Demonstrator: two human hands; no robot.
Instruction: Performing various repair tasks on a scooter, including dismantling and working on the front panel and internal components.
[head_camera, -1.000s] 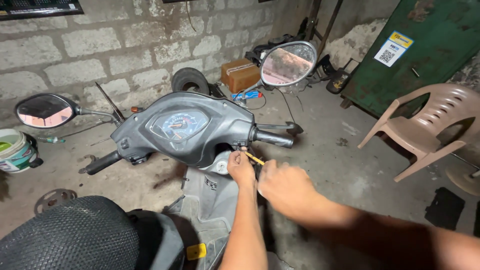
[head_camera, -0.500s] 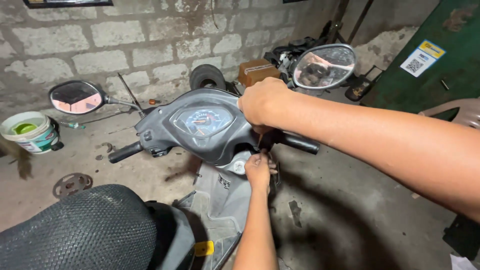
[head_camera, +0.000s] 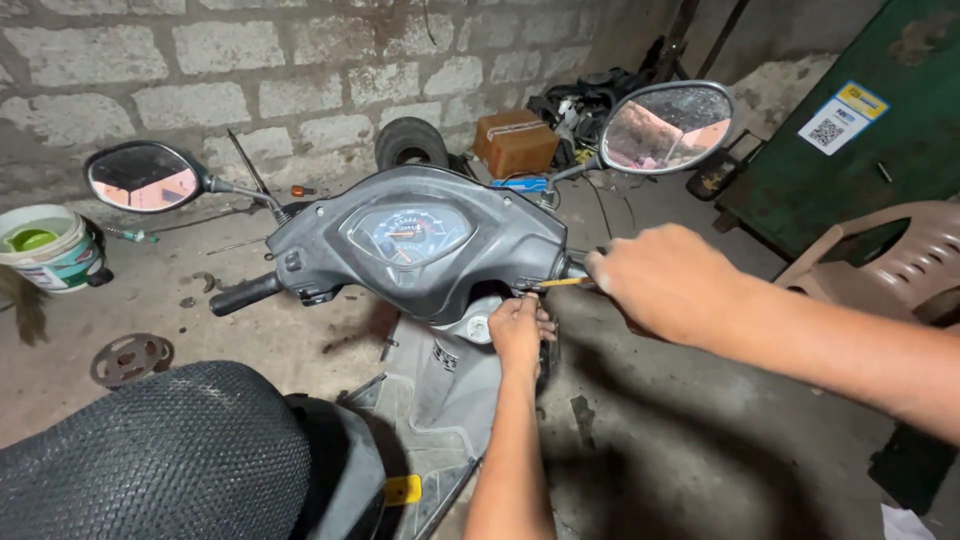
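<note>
A grey scooter stands before me, its handlebar cover (head_camera: 420, 240) holding a speedometer. My left hand (head_camera: 520, 330) reaches under the right side of that cover, fingers curled against the panel near the ignition lock. My right hand (head_camera: 665, 280) is closed around a thin yellow-handled screwdriver (head_camera: 560, 284), whose tip points left into the underside of the cover, just above my left hand. The right handlebar grip is hidden behind my right hand. The left grip (head_camera: 245, 293) sticks out free.
Two mirrors (head_camera: 140, 176) (head_camera: 665, 125) rise from the bars. The black seat (head_camera: 150, 460) fills the lower left. A white bucket (head_camera: 50, 248), small tyre (head_camera: 410, 145), brown box (head_camera: 515, 142), green metal cabinet (head_camera: 850, 130) and beige plastic chair (head_camera: 900, 265) surround the scooter on the concrete floor.
My right hand came down from the top of the handlebar cover to its right side, holding the screwdriver again. My left hand stays under the cover. The view shifted slightly.
</note>
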